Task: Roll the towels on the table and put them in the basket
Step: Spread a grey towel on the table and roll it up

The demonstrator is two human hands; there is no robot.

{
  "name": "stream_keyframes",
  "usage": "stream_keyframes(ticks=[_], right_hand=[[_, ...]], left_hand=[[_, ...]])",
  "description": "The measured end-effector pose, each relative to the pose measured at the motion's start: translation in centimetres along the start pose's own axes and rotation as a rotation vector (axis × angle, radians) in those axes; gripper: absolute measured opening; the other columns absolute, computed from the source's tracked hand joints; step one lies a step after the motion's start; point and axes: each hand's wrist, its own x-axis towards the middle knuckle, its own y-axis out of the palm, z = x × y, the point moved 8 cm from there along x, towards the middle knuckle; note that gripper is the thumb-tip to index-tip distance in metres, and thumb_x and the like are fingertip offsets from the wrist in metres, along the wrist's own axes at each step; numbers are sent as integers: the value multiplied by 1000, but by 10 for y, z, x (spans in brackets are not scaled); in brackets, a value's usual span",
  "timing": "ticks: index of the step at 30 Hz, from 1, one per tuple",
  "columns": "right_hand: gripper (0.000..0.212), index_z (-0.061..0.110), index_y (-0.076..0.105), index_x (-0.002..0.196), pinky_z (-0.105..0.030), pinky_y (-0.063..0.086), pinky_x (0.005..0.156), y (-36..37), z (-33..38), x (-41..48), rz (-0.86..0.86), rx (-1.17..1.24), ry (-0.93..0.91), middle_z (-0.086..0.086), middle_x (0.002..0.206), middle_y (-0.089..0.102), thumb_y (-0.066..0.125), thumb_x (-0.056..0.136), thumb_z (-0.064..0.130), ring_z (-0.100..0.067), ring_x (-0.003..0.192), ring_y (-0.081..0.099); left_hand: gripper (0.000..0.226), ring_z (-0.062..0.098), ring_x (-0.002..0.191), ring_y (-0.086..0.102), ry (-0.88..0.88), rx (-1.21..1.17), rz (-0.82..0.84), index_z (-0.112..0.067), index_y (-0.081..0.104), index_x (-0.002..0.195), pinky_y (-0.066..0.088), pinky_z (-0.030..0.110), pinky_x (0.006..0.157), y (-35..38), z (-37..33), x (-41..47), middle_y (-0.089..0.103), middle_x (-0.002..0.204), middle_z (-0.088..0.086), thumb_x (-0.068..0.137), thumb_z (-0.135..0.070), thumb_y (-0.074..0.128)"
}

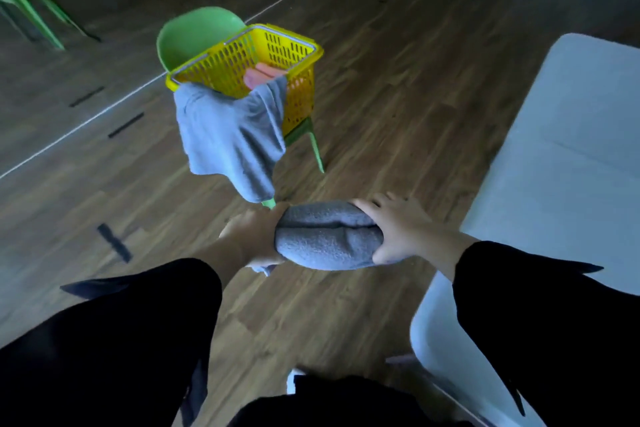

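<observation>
A grey-blue rolled towel (pixel 329 239) sits just below the centre of the frame, held in the air over the wooden floor (pixel 398 97) and clear of the white table (pixel 571 149) that fills the right edge. The left hand (pixel 251 236) clasps the roll's left end, its fingers mostly hidden by the cloth, and a loose corner of fabric hangs just beneath it. The right hand (pixel 398 232) grips the right end, with fingers spread over the top and the thumb curled underneath. Both arms wear black sleeves (pixel 121 340) that reach in from the bottom corners.

In the upper centre, a yellow plastic basket (pixel 301 55) with slotted walls and a metal handle rests on the seat of a green chair (pixel 194 35). A second grey-blue towel, the draped towel (pixel 228 139), hangs unrolled over the basket's near rim and down past the seat. Inside the basket lie pink rolled towels (pixel 263 74). Another green chair (pixel 31 7) stands blurred at the upper left
</observation>
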Motion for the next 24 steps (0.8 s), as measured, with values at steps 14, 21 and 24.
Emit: stream_keyframes(ticks=[14,21,24], right_hand=[[124,41,-1,149,-45,41,92,-73,219,226,-22,-158,-345,0,135,40,69,49,62,-26,124,42],[119,43,4,146,-45,41,89,-120,236,340,-85,-176,-368,3,129,44,70,48,60,-26,120,45],[118,42,8,146,-46,41,88,-147,226,391,-122,-158,-337,4,126,46,69,47,60,-26,120,45]], left_hand=[[85,22,105,57,-298,-52,-111,-34,35,130,54,36,79,-30,285,-49,59,109,-5,52,-49,68],[83,22,104,56,-347,-59,-164,-40,36,124,54,36,79,-69,373,20,58,108,-7,49,-45,69],[82,23,105,57,-313,-29,-193,-37,38,124,53,34,79,-105,406,69,59,109,-6,49,-47,69]])
